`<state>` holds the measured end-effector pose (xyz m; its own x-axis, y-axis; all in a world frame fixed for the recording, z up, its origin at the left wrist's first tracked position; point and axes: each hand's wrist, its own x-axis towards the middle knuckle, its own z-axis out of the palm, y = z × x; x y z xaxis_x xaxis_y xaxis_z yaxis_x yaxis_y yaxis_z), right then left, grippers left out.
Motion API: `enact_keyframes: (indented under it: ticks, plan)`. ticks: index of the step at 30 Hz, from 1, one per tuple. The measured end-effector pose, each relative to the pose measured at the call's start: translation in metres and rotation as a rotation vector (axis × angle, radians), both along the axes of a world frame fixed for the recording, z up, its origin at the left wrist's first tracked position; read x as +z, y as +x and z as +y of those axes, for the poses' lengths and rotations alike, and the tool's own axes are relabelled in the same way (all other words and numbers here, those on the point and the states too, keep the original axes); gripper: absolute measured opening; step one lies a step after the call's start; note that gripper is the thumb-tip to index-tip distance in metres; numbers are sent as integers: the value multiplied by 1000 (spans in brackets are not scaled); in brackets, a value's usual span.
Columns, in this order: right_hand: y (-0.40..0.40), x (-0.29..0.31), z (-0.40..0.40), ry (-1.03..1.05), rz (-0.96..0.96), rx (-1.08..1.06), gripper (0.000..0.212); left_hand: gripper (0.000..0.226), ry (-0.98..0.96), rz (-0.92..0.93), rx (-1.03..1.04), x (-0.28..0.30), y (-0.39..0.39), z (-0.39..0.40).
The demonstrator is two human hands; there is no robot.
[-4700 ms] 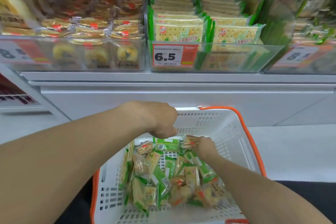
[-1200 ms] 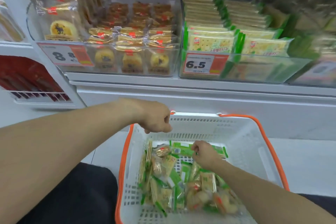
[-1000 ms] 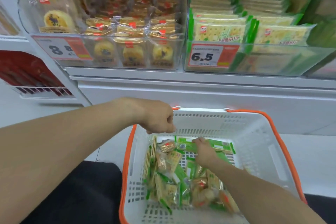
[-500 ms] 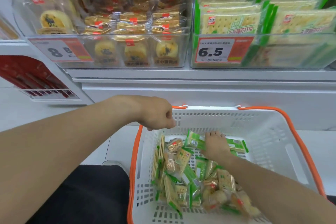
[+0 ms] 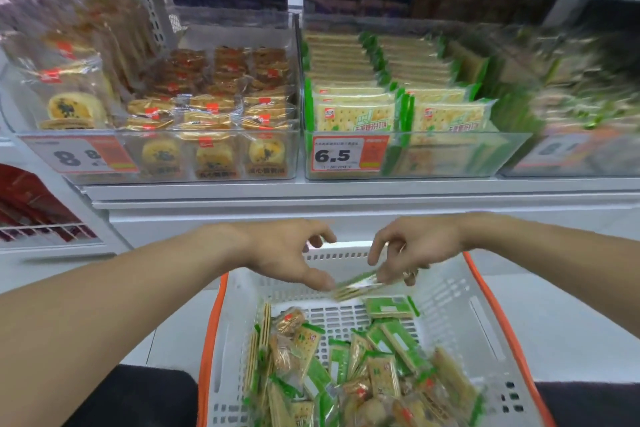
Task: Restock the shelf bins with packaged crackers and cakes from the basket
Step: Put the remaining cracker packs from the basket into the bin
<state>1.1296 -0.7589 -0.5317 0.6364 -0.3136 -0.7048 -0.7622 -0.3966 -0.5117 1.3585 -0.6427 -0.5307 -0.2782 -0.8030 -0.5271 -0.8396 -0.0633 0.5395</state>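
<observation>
head view: a green-edged cracker pack (image 5: 356, 287) hangs over the far end of the white basket (image 5: 460, 315), its long axis running left to right, the left end tipped slightly lower. the right hand (image 5: 410, 250) pinches its right end from above with curled fingers. the left hand (image 5: 291, 253) sits just left of it, thumb tip touching the left end, fingers loosely spread and not closed around it. more packs lie below both hands in the basket. beyond the hands, the cracker bin (image 5: 415, 156) sits on the shelf.
</observation>
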Motion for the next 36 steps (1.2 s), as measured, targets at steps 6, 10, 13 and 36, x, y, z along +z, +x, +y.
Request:
enact_keyframes:
  ticks: [6,10,13,36]
  plan:
    - [-25,41,0,415,-303,-418,50,41,-123,588,295,17,-12,-2]
    - [-32,51,-1,476,-301,-495,75,37,-111,742,414,26,-15,-3]
    - [-35,61,-1,357,-384,-585,70,43,-104,758,449,29,-15,0]
    - [-16,83,28,-175,-832,-681,61,28,-240,1099,791,49,-90,-12]
